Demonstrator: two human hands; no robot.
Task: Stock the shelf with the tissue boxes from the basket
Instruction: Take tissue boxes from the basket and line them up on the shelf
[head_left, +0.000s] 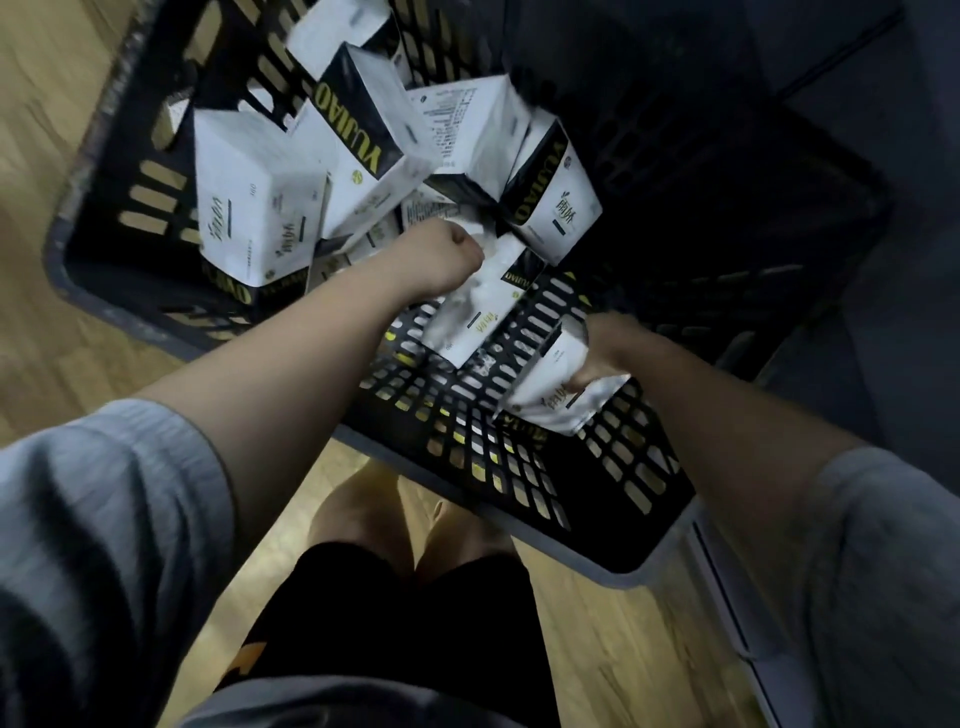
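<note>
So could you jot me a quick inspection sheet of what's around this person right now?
Surface: wooden floor; the basket stands on it.
Job's things: black slotted basket holding a jumble of white and black tissue packs; no shelf clearly seen.
Clutter: nothing seen.
Hands: left hand grips one tissue pack inside the basket; right hand grips another pack near the basket's near wall.
Cables: nothing seen.
Surroundings: dark unit to the right, too dim to identify; the person's grey sleeves and black shorts below.
</note>
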